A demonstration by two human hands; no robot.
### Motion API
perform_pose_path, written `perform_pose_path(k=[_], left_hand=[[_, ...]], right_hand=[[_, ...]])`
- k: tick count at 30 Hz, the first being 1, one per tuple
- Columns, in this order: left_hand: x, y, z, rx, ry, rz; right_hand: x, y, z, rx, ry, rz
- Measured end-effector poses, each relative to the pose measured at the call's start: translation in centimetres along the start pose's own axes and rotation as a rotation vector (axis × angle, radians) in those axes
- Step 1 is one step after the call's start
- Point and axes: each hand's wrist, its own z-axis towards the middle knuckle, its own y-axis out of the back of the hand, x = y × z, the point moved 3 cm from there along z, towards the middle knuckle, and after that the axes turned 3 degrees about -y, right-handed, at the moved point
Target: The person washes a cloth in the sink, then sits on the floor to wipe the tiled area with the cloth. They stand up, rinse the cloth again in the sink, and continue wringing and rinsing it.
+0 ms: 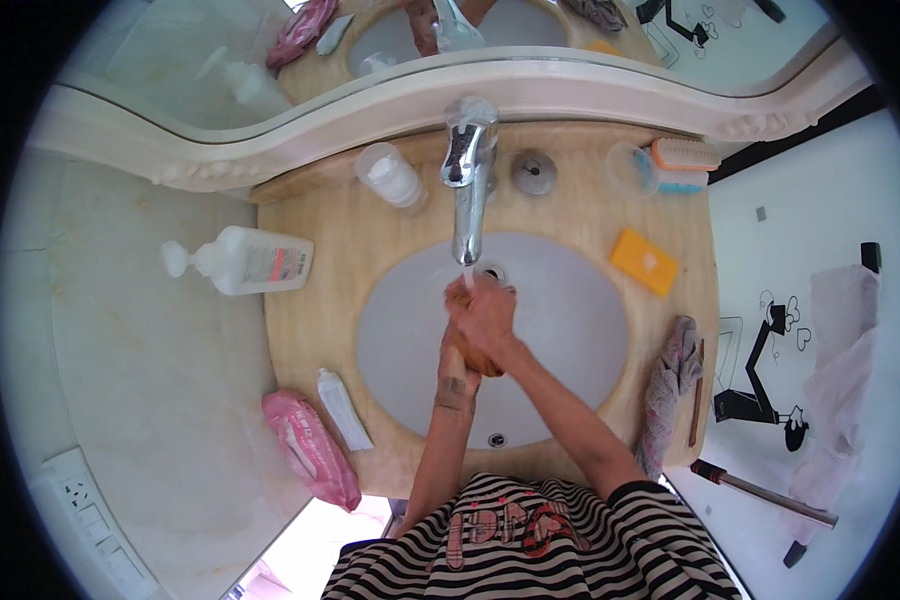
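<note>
Water runs from the chrome faucet (468, 217) onto my hands over the oval washbasin (570, 337). My left hand (457, 356) lies under a brown object (482, 361) and supports it; what the object is cannot be told, as the hands cover much of it. Over its upper part is my right hand (486, 311), slightly blurred, with fingers bent against it under the stream. Just behind the hands, the drain hole (493, 271) is partly visible.
Left: a white pump bottle (262, 260), a toothpaste-like tube (343, 409), a pink wipes pack (311, 450). Behind: a clear cup (391, 176), a metal drain stopper (534, 172). Right: brushes (685, 155), a yellow sponge (643, 262), a grey cloth (667, 394). A mirror frame (570, 82) borders the counter.
</note>
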Motion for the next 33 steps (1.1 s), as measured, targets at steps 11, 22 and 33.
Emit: perform_pose_path(k=[11, 22, 33], left_hand=[[-4.9, 0.2, 1.1, 0.131, -0.053, 0.214], [-2.4, 1.9, 3.2, 0.168, 0.046, -0.205], [-0.4, 0.3, -0.2, 0.038, 0.004, 0.001]], right_hand=[[-3.3, 3.5, 0.2, 0.544, -0.737, 0.976], [0.2, 1.3, -3.5, 0.102, -0.138, 0.697], [2.1, -0.1, -0.5, -0.059, 0.168, -0.165]])
